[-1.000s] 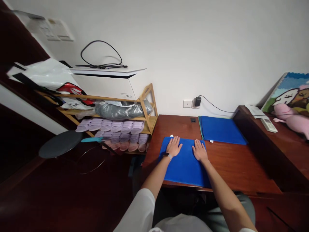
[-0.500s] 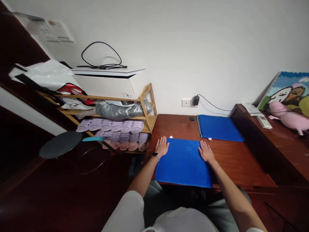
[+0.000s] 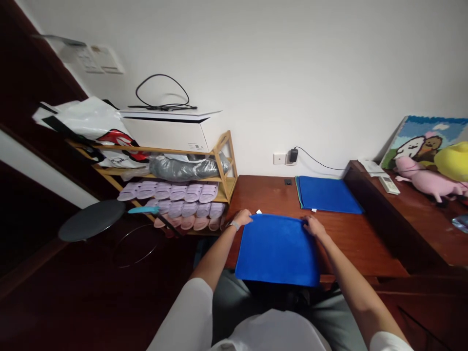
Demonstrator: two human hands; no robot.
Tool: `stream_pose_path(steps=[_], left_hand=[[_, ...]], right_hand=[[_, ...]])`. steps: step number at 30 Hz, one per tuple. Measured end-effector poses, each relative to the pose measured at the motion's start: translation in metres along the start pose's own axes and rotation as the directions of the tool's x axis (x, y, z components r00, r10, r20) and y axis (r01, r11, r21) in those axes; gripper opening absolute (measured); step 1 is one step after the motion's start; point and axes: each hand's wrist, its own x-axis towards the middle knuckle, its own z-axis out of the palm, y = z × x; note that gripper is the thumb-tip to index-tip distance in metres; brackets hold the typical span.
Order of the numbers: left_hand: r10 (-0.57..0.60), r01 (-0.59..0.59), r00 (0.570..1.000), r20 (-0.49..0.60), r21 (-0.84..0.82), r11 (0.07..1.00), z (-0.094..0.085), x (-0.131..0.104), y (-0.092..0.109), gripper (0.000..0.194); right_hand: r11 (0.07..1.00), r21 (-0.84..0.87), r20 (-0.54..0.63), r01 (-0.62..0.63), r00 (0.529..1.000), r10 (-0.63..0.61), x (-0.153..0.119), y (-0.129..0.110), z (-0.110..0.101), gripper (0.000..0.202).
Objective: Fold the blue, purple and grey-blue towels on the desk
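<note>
A blue cloth (image 3: 278, 251) lies spread on the reddish-brown wooden desk (image 3: 351, 239), its near edge reaching past the desk's front edge. At its far left corner, my left hand (image 3: 243, 217) is closed on the cloth, with a watch band on the wrist. My right hand (image 3: 314, 227) grips the far right corner, fingers curled round the edge. The far edge between the hands looks slightly raised. A small white tag shows beside the left corner. Behind and to the right lies a stack of folded blue cloths (image 3: 327, 194) with a green edge.
Left of the desk stands a wooden rack (image 3: 228, 187) with lilac slippers (image 3: 179, 191) and a white box (image 3: 168, 131) on top. A dark round stool (image 3: 91, 219) is farther left. A plugged-in charger (image 3: 293, 155), a remote (image 3: 388, 184) and a pink plush toy (image 3: 427, 175) are at the right.
Both hands lay flat on the cloth's far corners; now their fingers are curled round those corners. The far edge has lifted a little. The view has shifted slightly to the right.
</note>
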Motion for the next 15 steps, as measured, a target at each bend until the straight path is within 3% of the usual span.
stream_pose_path(steps=[4, 8, 12, 15], left_hand=[[0.095, -0.088, 0.994, 0.056, -0.118, 0.989, -0.007, -0.008, 0.003, 0.028], [0.197, -0.161, 0.977, 0.088, -0.306, 0.938, -0.014, -0.024, 0.014, 0.044], [0.365, -0.274, 0.930, 0.049, -0.569, 0.775, -0.034, -0.045, 0.041, 0.053], [0.419, -0.289, 0.905, 0.073, -0.615, 0.734, -0.052, -0.062, 0.069, 0.054]], right_hand=[[0.996, 0.090, 0.005, -0.020, 1.000, 0.020, -0.019, 0.007, -0.012, 0.033], [0.955, 0.295, -0.004, 0.042, 0.999, -0.043, -0.047, 0.021, -0.042, 0.024], [0.854, 0.513, -0.006, 0.086, 0.995, -0.097, -0.086, 0.037, -0.090, 0.055], [0.822, 0.568, 0.005, 0.046, 0.998, -0.059, -0.122, 0.044, -0.127, 0.074]])
